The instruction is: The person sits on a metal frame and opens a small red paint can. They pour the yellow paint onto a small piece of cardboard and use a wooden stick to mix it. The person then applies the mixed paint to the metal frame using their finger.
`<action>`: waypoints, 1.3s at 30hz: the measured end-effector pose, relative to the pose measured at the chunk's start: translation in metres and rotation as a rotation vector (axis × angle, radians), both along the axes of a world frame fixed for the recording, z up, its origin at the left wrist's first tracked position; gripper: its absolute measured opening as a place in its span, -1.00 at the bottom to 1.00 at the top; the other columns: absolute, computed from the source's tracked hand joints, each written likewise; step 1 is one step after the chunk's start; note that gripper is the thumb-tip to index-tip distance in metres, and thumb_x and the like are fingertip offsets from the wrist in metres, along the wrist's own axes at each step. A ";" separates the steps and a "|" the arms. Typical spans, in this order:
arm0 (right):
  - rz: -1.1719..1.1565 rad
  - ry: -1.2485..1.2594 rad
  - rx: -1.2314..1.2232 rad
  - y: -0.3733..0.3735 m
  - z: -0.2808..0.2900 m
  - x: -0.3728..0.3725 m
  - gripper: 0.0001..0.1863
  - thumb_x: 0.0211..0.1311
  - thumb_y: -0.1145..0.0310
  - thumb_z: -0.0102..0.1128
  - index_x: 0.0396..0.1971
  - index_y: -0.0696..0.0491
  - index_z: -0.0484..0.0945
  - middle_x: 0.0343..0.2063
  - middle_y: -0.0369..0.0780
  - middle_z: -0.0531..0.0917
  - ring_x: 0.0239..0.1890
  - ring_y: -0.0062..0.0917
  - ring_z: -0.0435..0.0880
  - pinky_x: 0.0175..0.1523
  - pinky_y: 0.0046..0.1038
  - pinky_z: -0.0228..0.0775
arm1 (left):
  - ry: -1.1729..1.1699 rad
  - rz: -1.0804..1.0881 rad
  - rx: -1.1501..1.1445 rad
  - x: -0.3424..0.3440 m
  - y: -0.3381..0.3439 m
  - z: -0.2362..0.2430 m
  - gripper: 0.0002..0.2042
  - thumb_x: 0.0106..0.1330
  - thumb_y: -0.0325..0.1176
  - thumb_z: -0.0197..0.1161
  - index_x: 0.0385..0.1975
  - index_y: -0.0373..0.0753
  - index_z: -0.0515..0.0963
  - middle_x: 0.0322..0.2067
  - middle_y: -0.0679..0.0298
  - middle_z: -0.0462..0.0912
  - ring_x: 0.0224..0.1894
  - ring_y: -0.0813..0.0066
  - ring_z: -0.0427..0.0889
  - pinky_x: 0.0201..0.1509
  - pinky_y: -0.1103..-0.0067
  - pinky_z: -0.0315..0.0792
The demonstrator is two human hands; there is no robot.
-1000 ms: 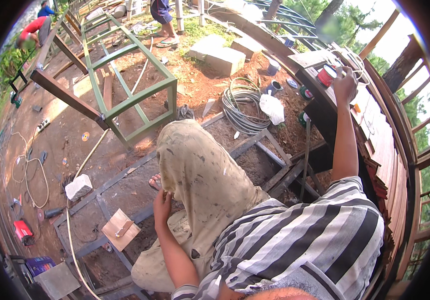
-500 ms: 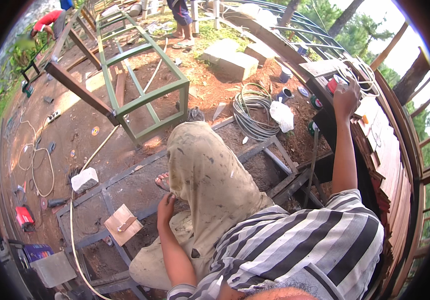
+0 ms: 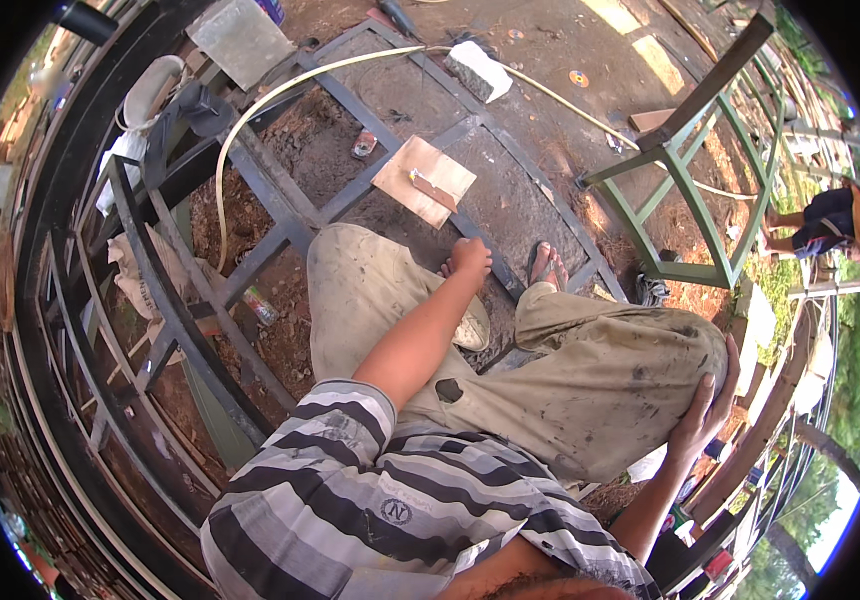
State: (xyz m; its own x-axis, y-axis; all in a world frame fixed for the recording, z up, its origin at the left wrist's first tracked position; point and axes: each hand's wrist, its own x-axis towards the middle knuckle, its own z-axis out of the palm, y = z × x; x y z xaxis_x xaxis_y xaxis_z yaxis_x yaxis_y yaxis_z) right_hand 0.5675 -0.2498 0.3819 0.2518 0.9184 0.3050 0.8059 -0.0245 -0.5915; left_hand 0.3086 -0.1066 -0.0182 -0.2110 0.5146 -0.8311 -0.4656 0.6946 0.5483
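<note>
My left hand (image 3: pixel 465 258) is in front of my bent left leg, its fingers curled in. Whatever it may hold is hidden. Just beyond it, a square wooden board (image 3: pixel 423 180) with a small broken brown piece on top lies across a grey metal frame (image 3: pixel 465 128). My right hand (image 3: pixel 705 405) rests on my right knee with fingers stretched along the stained khaki trousers (image 3: pixel 610 390). It grips nothing that I can see.
A pale hose (image 3: pixel 280 95) curves over the frame by a white block (image 3: pixel 478 72). A green metal frame (image 3: pixel 685 165) stands ahead right, with another person (image 3: pixel 830 220) beyond. Dark curved metal bars (image 3: pixel 175 270) rise at left. A crushed can (image 3: pixel 364 143) lies between bars.
My view has swung to the left. My right hand has come away from the paint can on the right-hand ledge and now lies on my knee. My left hand stays low and curled.
</note>
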 end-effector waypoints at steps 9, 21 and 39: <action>0.124 -0.033 -0.002 0.038 0.012 -0.018 -0.39 0.46 0.06 0.11 0.20 0.33 0.55 0.20 0.10 0.61 0.31 -0.10 0.55 0.43 -0.11 0.29 | 0.352 0.707 -0.080 -0.074 0.047 -0.021 -0.57 0.50 -0.15 0.08 -0.01 -0.51 0.53 -0.07 -0.18 0.68 -0.03 -0.07 0.70 0.08 0.21 0.55; 0.056 0.036 0.126 0.048 0.000 -0.046 -0.40 0.42 0.03 0.23 0.06 0.36 0.64 0.05 0.15 0.69 0.19 -0.06 0.66 0.33 -0.10 0.43 | -0.040 0.401 0.348 -0.086 0.072 0.010 -0.58 0.45 -0.16 0.29 0.16 -0.27 0.44 0.05 0.18 0.58 0.01 0.30 0.63 -0.10 0.30 0.62; -0.247 -0.149 0.243 -0.016 0.009 0.011 -0.68 0.27 0.33 0.40 -0.04 0.18 0.73 -0.05 0.01 0.76 0.00 -0.20 0.79 0.11 -0.33 0.60 | -0.665 -0.048 1.127 -0.010 0.058 0.293 -0.63 0.50 -0.22 0.08 0.14 -0.34 0.47 -0.04 0.09 0.71 -0.12 0.26 0.77 -0.21 0.40 0.77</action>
